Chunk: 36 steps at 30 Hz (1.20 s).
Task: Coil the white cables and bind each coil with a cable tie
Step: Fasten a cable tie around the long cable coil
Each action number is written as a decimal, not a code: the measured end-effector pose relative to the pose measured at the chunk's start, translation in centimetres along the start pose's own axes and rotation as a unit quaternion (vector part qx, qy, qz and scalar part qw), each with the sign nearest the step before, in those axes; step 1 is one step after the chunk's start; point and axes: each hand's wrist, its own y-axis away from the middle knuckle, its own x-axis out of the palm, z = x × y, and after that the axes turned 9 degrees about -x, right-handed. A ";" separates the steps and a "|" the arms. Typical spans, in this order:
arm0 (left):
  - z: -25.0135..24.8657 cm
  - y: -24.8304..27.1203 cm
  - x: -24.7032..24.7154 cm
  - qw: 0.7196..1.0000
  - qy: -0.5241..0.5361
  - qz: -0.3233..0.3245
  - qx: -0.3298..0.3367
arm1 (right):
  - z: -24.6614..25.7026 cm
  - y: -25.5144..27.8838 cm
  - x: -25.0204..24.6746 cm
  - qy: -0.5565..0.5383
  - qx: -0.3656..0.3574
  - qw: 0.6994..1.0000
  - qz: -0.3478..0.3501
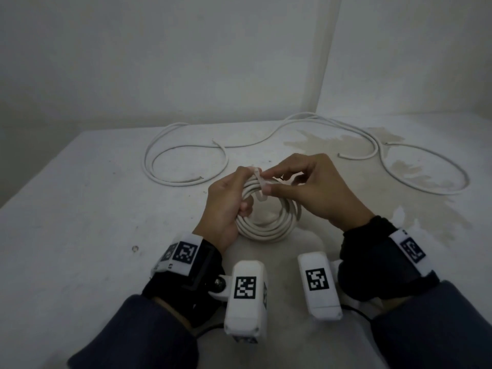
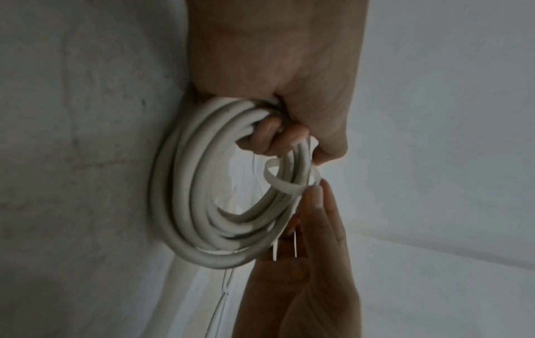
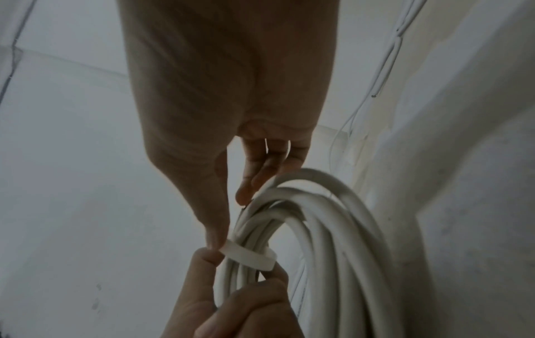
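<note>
A coil of white cable [image 1: 269,222] stands on edge on the white table [image 1: 80,209], gripped at its top left by my left hand [image 1: 234,193]. The curled left fingers [image 2: 269,135] pass through the coil [image 2: 202,183]. A white cable tie [image 1: 257,177] loops round the coil's strands at the top. My right hand [image 1: 267,182] pinches the tie between thumb and forefinger. In the right wrist view the tie [image 3: 249,252] forms a loose band round the strands [image 3: 333,228], with the left thumb touching it from below. The tie's loop [image 2: 280,180] is not drawn tight.
Loose white cables lie behind the hands: a looped one at the back left [image 1: 159,153] and more at the back right [image 1: 426,155]. A brownish stain [image 1: 346,139] marks the table's right side. White walls stand close behind, with a corner at the right.
</note>
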 end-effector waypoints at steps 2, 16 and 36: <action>0.0 0.0 0.0 1.000 -0.003 0.005 0.002 | -0.2 0.0 0.0 -0.008 0.008 1.000 0.004; 0.0 0.1 -0.2 1.000 -0.002 0.025 0.006 | -0.4 -0.3 0.9 0.014 -0.058 0.998 0.008; 0.2 -0.1 -0.1 0.999 -0.015 0.048 0.013 | -0.6 -0.3 1.5 0.015 -0.076 0.997 -0.030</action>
